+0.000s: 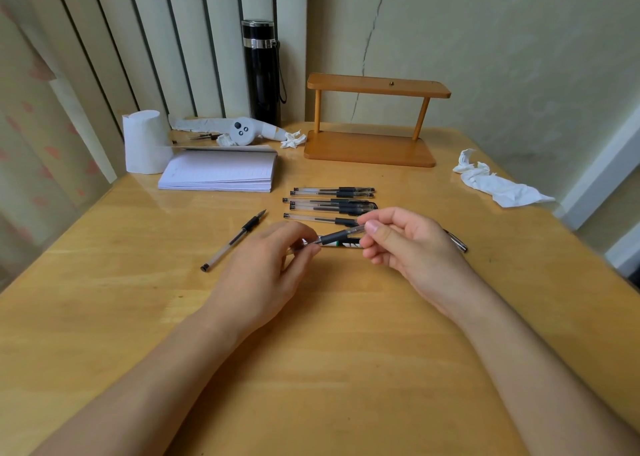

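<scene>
A clear gel pen with a black grip (337,236) is held between both hands above the wooden table (311,351). My left hand (266,268) pinches its barrel end. My right hand (412,244) pinches the tip end between thumb and fingers. Under the pen lies a small dark box (346,244), mostly hidden. Several more clear pens (332,202) lie in a row just beyond my hands. One uncapped pen (233,240) lies alone to the left. A dark pen cap or pen (457,241) sticks out behind my right hand.
A notebook (218,173) and a white paper roll (143,142) sit at the back left. A black flask (263,74) stands by the wall. A wooden two-tier stand (374,123) is at the back centre. Crumpled tissue (495,180) lies at the right edge.
</scene>
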